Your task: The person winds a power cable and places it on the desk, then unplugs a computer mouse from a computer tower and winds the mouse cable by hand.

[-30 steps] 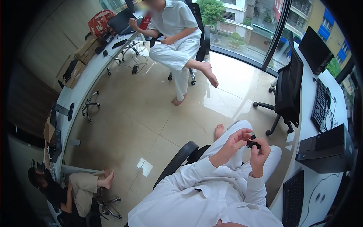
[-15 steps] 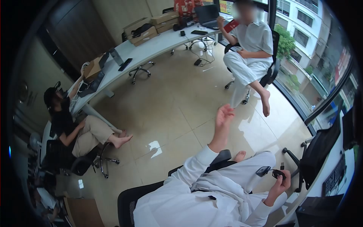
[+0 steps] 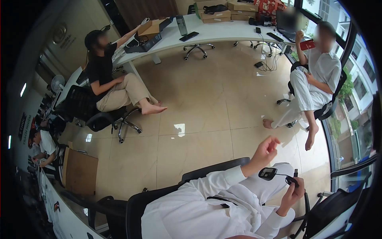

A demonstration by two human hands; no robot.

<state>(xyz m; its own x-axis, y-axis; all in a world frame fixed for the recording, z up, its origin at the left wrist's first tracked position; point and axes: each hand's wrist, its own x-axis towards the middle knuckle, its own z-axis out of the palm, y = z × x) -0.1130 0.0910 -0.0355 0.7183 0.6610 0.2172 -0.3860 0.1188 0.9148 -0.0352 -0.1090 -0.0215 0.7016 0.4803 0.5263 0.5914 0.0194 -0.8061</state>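
Raised above my white-clad knee, my left hand [image 3: 268, 150] is empty, with its fingers loosely bent and slightly apart. My right hand [image 3: 293, 194] pinches a small coil of black cable [image 3: 292, 181]. A USB plug [image 3: 296, 172] sticks up from the coil. From the same bundle a thin cable runs to a small square black device [image 3: 267, 173], which shows just below my left hand, over my thigh. Whether the device rests on the leg or hangs cannot be told.
A person in black [image 3: 105, 75] sits at the left, reaching to a box on the long white table [image 3: 171, 44]. Another in white [image 3: 318, 71] sits at the right holding a red object [image 3: 307, 45]. Further left is a third person [image 3: 47, 145] near a brown panel [image 3: 79, 171].
My left hand has let go of the cable bundle and moved away from my right hand. The square device has come into sight. My view has swung left; the seated person in black holds an arm out.
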